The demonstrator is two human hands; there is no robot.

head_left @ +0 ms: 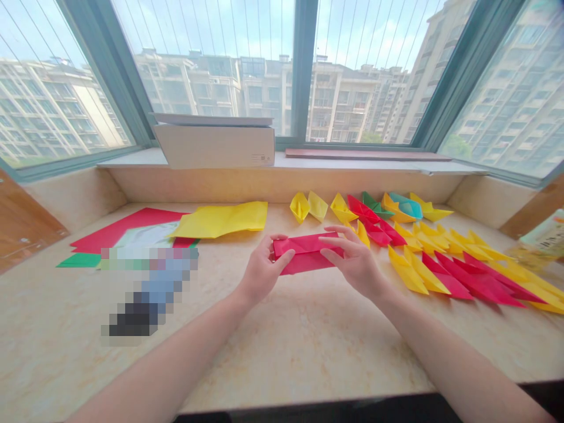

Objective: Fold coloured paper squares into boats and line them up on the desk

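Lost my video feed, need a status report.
Left hand and right hand both gripping red folded paper. Folded yellow pieces right. Nothing blocking hands.

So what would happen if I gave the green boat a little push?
The green boat looks like folded paper, so it's probably very light and would slide easily. Its sides look thin, so they might bend or crumple if you push hard. It sits close between a red boat and an orange boat, so it could bump them.
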